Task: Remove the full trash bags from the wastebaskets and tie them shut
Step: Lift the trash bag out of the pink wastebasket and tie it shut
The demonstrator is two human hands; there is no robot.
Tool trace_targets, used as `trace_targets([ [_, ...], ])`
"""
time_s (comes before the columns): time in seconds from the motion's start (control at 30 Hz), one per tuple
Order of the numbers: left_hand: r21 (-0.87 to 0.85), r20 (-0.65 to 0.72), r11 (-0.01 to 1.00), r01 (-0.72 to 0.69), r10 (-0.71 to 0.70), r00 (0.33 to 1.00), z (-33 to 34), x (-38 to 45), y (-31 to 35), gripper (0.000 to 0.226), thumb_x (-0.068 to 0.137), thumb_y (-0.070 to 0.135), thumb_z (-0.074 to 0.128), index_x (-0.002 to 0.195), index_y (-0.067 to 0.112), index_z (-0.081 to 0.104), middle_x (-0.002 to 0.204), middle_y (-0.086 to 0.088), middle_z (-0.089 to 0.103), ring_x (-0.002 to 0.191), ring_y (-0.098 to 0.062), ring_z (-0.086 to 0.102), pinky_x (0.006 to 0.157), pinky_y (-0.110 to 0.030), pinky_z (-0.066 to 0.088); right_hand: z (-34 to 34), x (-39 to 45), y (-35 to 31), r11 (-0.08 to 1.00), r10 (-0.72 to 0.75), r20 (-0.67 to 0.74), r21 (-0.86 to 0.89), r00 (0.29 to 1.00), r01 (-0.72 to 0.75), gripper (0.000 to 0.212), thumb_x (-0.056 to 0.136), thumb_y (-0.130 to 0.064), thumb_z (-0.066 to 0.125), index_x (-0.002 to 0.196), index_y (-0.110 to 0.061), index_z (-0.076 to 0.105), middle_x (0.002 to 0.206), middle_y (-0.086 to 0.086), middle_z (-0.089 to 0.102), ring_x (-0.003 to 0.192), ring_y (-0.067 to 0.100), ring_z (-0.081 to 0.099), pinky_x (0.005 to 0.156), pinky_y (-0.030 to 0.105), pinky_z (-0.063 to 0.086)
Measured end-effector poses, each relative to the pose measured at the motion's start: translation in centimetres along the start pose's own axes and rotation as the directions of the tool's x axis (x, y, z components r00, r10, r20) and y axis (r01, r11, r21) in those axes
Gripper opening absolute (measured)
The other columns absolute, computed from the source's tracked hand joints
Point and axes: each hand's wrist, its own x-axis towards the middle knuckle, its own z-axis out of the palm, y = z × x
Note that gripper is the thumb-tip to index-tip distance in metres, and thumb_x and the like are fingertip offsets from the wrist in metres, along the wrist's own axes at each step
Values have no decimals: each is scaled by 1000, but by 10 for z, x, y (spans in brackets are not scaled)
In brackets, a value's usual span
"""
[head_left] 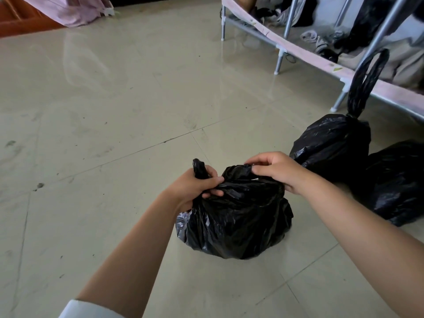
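Open tiled floor to the left; obstacles crowd the right.
Bare floor (103,134) lies left and ahead of the untied trash bag (236,216). Right of it, a tied bag (332,143) and another black bag (399,182) block passage, the metal rack (282,51) beyond.

Three black trash bags sit on the pale tiled floor. The nearest bag (234,216) is plump and crinkled, its top gathered into two bunched ears, not yet knotted. Behind it to the right stands a second bag (332,145), tied at the neck with a tall loop sticking upright. A third bag (399,182) lies just beside that one.
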Motion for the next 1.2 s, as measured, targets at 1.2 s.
trace_targets([
  [1.2, -824, -279, 465, -323, 163, 947, 11, 2, 8, 76, 100, 40, 24, 29, 15, 29, 31, 3, 27, 30, -13, 33, 49, -25, 40, -9, 3, -41, 502, 63, -270, 840, 961, 203, 42, 100, -30, 27, 61, -16, 26, 28, -9, 22, 24, 6, 18, 34, 12, 17],
])
